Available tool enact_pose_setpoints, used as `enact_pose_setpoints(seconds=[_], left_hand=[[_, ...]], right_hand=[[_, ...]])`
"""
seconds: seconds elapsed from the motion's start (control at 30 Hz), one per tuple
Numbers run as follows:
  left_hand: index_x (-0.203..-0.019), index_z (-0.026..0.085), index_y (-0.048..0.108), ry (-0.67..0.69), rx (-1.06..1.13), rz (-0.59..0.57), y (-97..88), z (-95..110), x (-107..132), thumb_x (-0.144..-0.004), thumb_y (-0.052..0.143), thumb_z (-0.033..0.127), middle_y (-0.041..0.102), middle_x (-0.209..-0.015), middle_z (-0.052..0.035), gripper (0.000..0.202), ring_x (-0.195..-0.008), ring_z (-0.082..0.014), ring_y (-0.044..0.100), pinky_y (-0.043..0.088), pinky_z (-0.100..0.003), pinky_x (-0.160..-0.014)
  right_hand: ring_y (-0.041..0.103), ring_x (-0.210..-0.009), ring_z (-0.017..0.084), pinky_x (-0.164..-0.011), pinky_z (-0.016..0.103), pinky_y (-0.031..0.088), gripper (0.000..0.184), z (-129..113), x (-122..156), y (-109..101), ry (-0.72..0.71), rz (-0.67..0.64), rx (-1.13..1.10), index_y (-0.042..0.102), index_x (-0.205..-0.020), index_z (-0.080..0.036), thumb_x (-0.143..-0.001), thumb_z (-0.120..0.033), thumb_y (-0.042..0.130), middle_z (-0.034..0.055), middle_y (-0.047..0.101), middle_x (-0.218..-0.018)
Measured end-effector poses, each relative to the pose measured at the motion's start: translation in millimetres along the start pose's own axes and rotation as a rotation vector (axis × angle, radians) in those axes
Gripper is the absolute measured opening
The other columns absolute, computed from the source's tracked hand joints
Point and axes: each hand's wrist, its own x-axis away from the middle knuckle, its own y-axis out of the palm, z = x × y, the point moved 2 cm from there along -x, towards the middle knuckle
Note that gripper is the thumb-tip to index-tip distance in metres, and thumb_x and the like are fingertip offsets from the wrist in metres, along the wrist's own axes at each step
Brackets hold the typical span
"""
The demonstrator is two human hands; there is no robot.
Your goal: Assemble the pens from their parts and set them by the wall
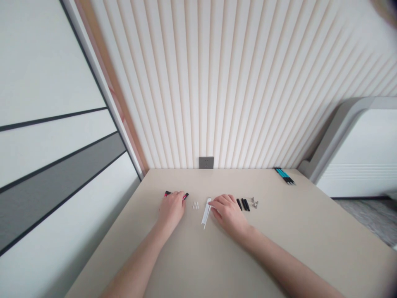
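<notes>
My left hand is closed over black-and-red pen parts on the left of the table. One dark end juts out right of its fingers; the rest is hidden under the hand. My right hand is at a small bundle of thin white tubes, its thumb and index finger pinched at the right edge. One tube there sits slightly out of line with the others. Several tiny white pieces lie between the hands. Just right of my right hand are black pen pieces and several small grey tips.
Several teal-and-black pens lie side by side at the table's far right corner. A ribbed wall with a dark socket borders the back of the beige table. A white cabinet stands left, a pale headboard-like panel right.
</notes>
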Motion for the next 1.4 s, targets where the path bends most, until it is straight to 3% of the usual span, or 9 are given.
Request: enact_pose_setpoints(seconds=[0.23,0.4,0.63,0.8,0.97,1.17,1.4], left_hand=[[-0.117,0.019,0.058,0.093,0.21,0.23,-7.8,6,-2,-0.091,0.049,0.016,0.065,-0.102,-0.0088,0.028,-0.092,-0.0242,0.063,0.047,-0.034,-0.079],[-0.114,0.02,0.057,0.128,0.396,0.348,-6.8,10,0,-0.093,0.046,0.016,0.064,-0.101,-0.0071,0.024,-0.093,-0.0216,0.062,0.048,-0.032,-0.08],[-0.104,0.02,0.059,0.035,0.614,0.433,-5.5,9,-1,-0.087,0.053,0.021,0.063,-0.094,-0.0044,0.018,-0.073,-0.0175,0.061,0.049,-0.032,-0.074],[-0.111,0.019,0.054,-0.098,1.013,0.342,-3.9,11,-2,-0.088,0.055,0.031,0.06,-0.091,-0.0026,0.026,-0.067,-0.0135,0.06,0.049,-0.026,-0.065],[-0.128,0.023,0.046,-0.076,1.302,0.223,-8.2,23,2,-0.09,0.053,0.034,0.055,-0.093,-0.0007,0.04,-0.07,-0.0112,0.06,0.05,-0.024,-0.066],[-0.119,0.022,0.046,-0.094,1.512,0.107,-17.0,38,7,-0.085,0.06,0.035,0.059,-0.089,-0.0002,0.039,-0.07,-0.0138,0.064,0.051,-0.026,-0.062],[-0.107,0.023,0.041,-0.023,1.662,0.011,-15.7,48,12,-0.085,0.064,0.028,0.064,-0.084,0.001,0.032,-0.073,-0.0143,0.065,0.049,-0.027,-0.068]], right_hand=[[0.056,-0.093,0.022,-0.082,0.034,0.034,0.016,-23,-27,18,-0.025,-0.115,0.086,0.067,-0.104,-0.025,-0.091,-0.022,0.059,0.0048,0.067,-0.093],[0.055,-0.093,0.021,-0.08,0.034,0.033,0.013,-28,-29,30,-0.006,-0.114,0.092,0.067,-0.1,-0.025,-0.092,-0.025,0.057,0.004,0.067,-0.091],[0.058,-0.09,0.02,-0.079,0.033,0.035,0.008,-23,-28,34,0.022,-0.097,0.044,0.067,-0.091,-0.023,-0.09,-0.021,0.059,0.0033,0.069,-0.089],[0.061,-0.088,0.018,-0.082,0.031,0.039,0.009,-16,-25,20,0.083,0.008,-0.179,0.066,-0.09,-0.021,-0.089,-0.016,0.058,0.0029,0.07,-0.088],[0.063,-0.079,0.016,-0.076,0.029,0.046,0.014,-2,-5,6,0.159,0.092,-0.476,0.066,-0.09,-0.021,-0.09,-0.021,0.053,0.0021,0.07,-0.085],[0.059,-0.072,0.017,-0.068,0.029,0.048,0.02,4,15,4,0.272,0.176,-0.612,0.069,-0.096,-0.02,-0.091,-0.028,0.051,0.0049,0.069,-0.086],[0.056,-0.071,0.016,-0.067,0.028,0.047,0.023,2,13,-2,0.237,0.238,-0.681,0.069,-0.106,-0.022,-0.091,-0.033,0.056,0.003,0.065,-0.081]])
